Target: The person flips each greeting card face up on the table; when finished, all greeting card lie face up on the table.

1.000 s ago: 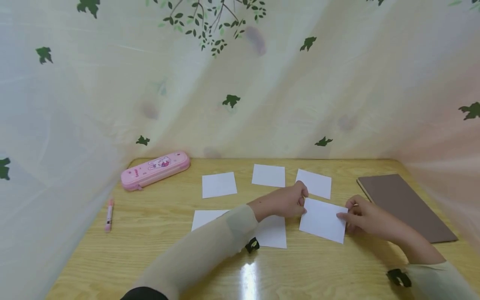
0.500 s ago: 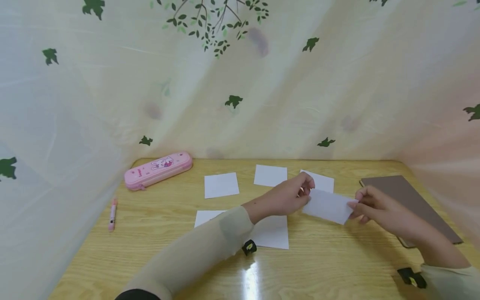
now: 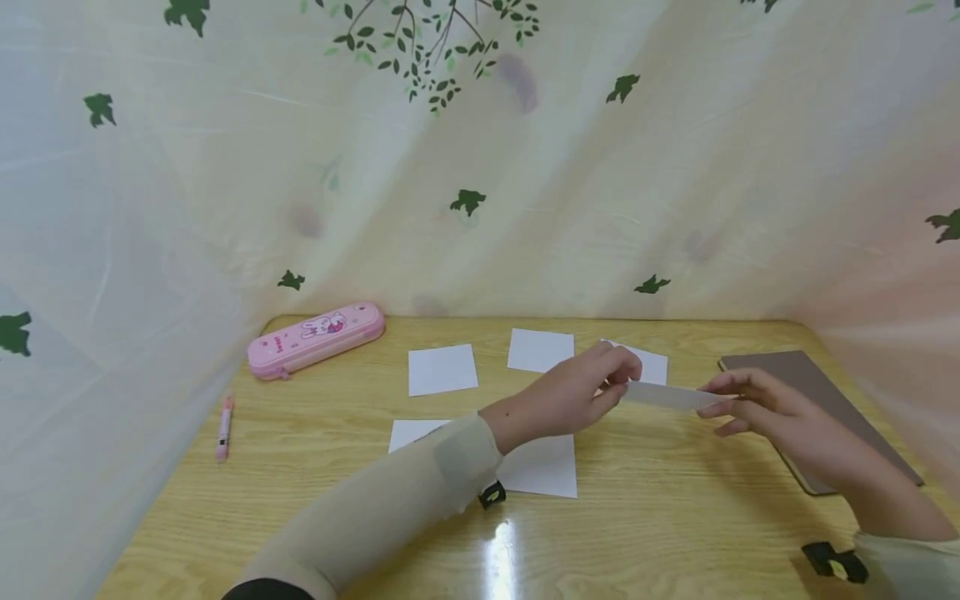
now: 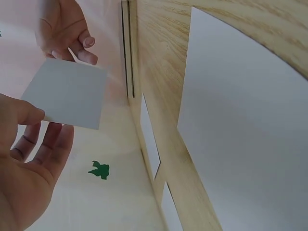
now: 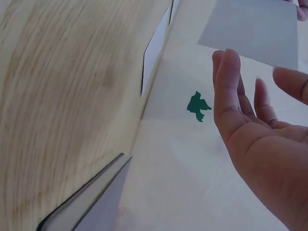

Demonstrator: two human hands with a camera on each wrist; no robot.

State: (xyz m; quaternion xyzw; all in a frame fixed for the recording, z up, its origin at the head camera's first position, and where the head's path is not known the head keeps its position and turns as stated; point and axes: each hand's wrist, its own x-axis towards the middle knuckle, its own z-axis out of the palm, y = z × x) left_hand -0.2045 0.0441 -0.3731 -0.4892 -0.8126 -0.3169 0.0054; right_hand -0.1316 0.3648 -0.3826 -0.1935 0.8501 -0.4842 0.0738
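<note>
A small white paper card (image 3: 663,395) is held up above the table, tilted so that the head view sees it almost edge-on. My left hand (image 3: 573,392) pinches one end of it; the left wrist view shows the thumb on the card's face (image 4: 70,94) with fingers behind. At the card's other end is my right hand (image 3: 776,417), thumb and forefinger right at its edge. In the right wrist view the other fingers (image 5: 226,82) of that hand are stretched out. Behind the left hand, another white card (image 3: 651,365) lies partly covered.
Two more white cards, one at the left (image 3: 442,370) and one in the middle (image 3: 536,348), lie along the back. White paper (image 3: 543,467) lies under my left forearm. A pink pencil case (image 3: 315,340), a pink marker (image 3: 224,429) and a brown notebook (image 3: 832,425) are on the table.
The card has been lifted from the table and turned from face-up to nearly edge-on. Both hands have risen with it, the right one also shifting a little right.
</note>
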